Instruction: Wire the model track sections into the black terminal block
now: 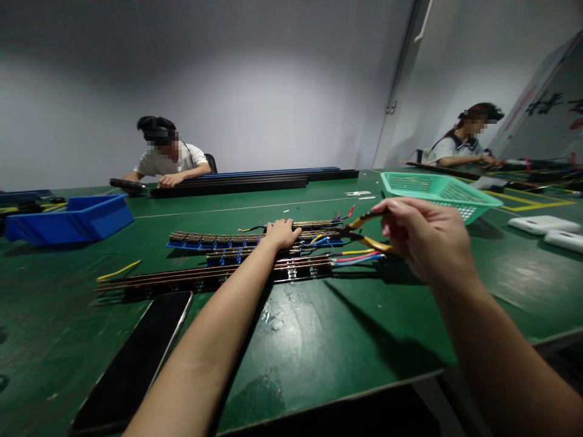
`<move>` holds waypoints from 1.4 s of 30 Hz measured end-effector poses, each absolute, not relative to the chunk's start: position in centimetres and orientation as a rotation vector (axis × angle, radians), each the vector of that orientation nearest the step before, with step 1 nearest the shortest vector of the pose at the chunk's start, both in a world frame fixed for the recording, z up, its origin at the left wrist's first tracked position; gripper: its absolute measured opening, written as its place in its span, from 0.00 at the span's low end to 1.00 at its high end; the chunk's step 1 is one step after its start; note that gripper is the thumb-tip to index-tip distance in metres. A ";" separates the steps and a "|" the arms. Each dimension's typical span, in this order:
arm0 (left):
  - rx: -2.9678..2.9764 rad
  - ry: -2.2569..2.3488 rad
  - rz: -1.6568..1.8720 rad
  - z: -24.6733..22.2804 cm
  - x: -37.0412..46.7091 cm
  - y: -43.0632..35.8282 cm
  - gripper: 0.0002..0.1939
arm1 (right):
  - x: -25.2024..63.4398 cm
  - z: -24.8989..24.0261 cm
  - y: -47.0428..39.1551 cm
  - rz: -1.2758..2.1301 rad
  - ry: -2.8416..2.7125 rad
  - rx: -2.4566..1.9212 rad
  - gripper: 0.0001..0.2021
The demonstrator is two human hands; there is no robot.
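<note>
My right hand [428,240] is closed around a pair of pliers [364,223] with yellow-and-black handles, which are spread apart. The jaws point left, at the right end of a blue strip with copper-coloured bars [218,238]; whether they touch it I cannot tell. My left hand [281,233] lies over that strip, fingers curled across it and thumb toward the right. Closer to me is a longer black strip with copper-coloured bars [182,274], with yellow, red and blue wires [359,258] at its right end. Another wired strip [319,224] lies just beyond my left hand.
A blue bin [68,221] stands at left, and a green basket [437,191] behind my right hand. A phone [136,358] lies near my left forearm. White boxes [544,224] sit at right. Black rails [232,187] lie before one person [170,158]; another person [464,145] works far right.
</note>
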State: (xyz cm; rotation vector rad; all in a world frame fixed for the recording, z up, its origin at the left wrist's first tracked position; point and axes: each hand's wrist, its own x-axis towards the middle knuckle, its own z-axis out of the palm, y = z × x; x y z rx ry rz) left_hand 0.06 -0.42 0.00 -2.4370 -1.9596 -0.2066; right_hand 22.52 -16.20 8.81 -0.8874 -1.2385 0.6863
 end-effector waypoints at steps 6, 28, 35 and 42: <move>-2.422 -1.971 -0.208 -0.3 0.0 -0.2 0.28 | 24.4 8.1 -8.8 0.550 -1.288 -1.119 0.08; -2.420 -1.972 -0.212 -0.2 0.1 -0.2 0.28 | 22.9 5.4 -10.9 -0.080 -1.426 -1.160 0.16; -2.418 -1.965 -0.207 -0.2 0.1 -0.2 0.28 | 21.4 6.1 -12.1 0.743 -1.180 -0.897 0.17; -2.419 -1.970 -0.212 -0.2 0.1 -0.2 0.28 | 19.9 4.5 -11.3 0.941 -1.181 -0.895 0.19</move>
